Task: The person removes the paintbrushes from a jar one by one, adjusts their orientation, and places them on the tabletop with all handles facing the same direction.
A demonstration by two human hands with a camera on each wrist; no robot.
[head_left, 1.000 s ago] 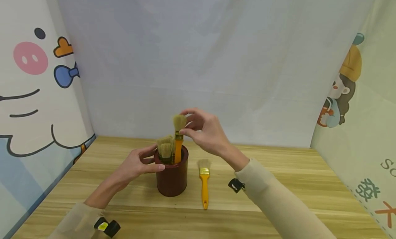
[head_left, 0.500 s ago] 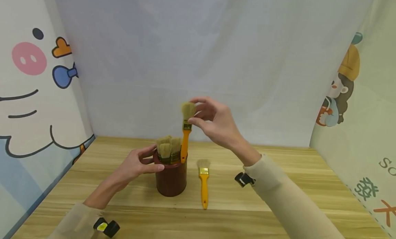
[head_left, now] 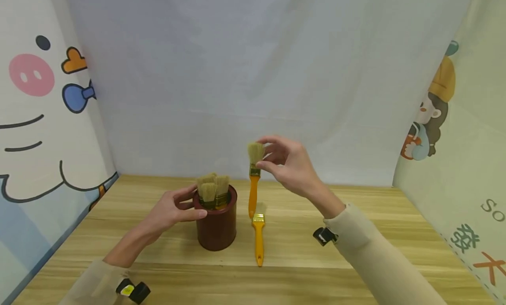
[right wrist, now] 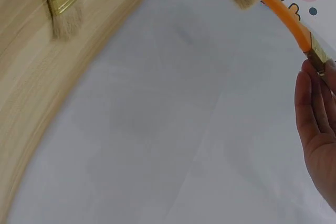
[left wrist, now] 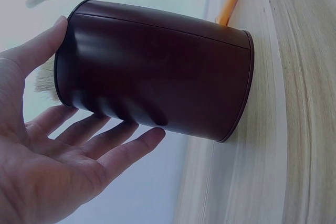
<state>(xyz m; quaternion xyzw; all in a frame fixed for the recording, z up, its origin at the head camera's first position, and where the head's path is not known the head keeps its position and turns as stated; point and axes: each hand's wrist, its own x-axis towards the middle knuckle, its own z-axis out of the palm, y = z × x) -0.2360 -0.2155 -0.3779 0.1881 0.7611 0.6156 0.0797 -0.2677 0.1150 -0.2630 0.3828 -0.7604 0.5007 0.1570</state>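
My right hand [head_left: 290, 166] pinches a paintbrush [head_left: 253, 195] at its metal band, bristles up and orange handle hanging down. In the right wrist view, thumb and fingers meet on that band [right wrist: 317, 56]. My left hand [head_left: 170, 210] holds a dark red can [head_left: 216, 230] at its rim, thumb at the near side and fingers around the left. The left wrist view has the can [left wrist: 152, 72] standing between thumb and fingers. Several brushes [head_left: 209, 188] stand bristles up inside the can. Another paintbrush [head_left: 258, 239] lies on the table to the can's right, handle toward me.
The wooden table [head_left: 336, 252] runs back to a pale cloth backdrop [head_left: 237, 77]. Cartoon-printed cloths hang at the left [head_left: 35, 120] and at the right [head_left: 462, 164].
My right hand has drawn the paintbrush up out of the can, then moved it right and slightly down, above the lying brush. My left hand stays on the can.
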